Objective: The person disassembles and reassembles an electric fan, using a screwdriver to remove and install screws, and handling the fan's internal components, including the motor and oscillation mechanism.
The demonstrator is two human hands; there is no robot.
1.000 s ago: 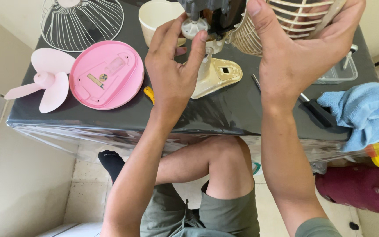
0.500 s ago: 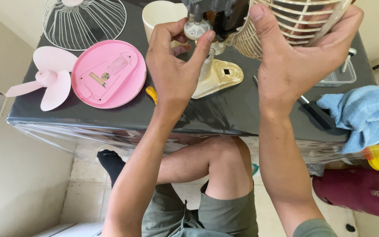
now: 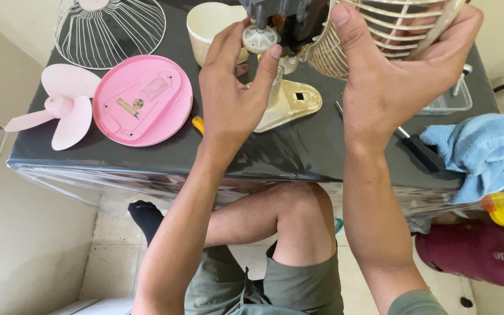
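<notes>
Far left on the dark bench [image 3: 298, 149], a pink fan blade [image 3: 59, 111] is laid flat, touching a pink round cover [image 3: 142, 100] turned inside-up. Behind them a white wire grille [image 3: 112, 29] is seen, cut by the top edge. A yellow tool handle [image 3: 198, 123] is partly hidden just beside the left wrist.

The left hand [image 3: 228, 99] is raised over the bench; its fingers [image 3: 272, 58] are closed on a small white knob [image 3: 259, 39] at the front of the fan motor [image 3: 287, 20], thumb on one side, index on the other. A cream cup-shaped housing [image 3: 211, 26] stands behind that hand, and a cream base piece [image 3: 290, 102] lies beneath it.

The right hand [image 3: 392, 81] is clamped around the cream rear grille [image 3: 380, 35], which is attached to the motor and held up in the air. Further right, a clear tray [image 3: 456, 99], a dark-handled screwdriver [image 3: 415, 146] and a blue cloth [image 3: 479, 151] are seen, the cloth hanging over the edge.

Risks, as judged: the knob is small and pinched only at the fingertips, so it could be dropped and lost under the bench. The grille is gripped by thin ribs, which could be bent if squeezed harder.
</notes>
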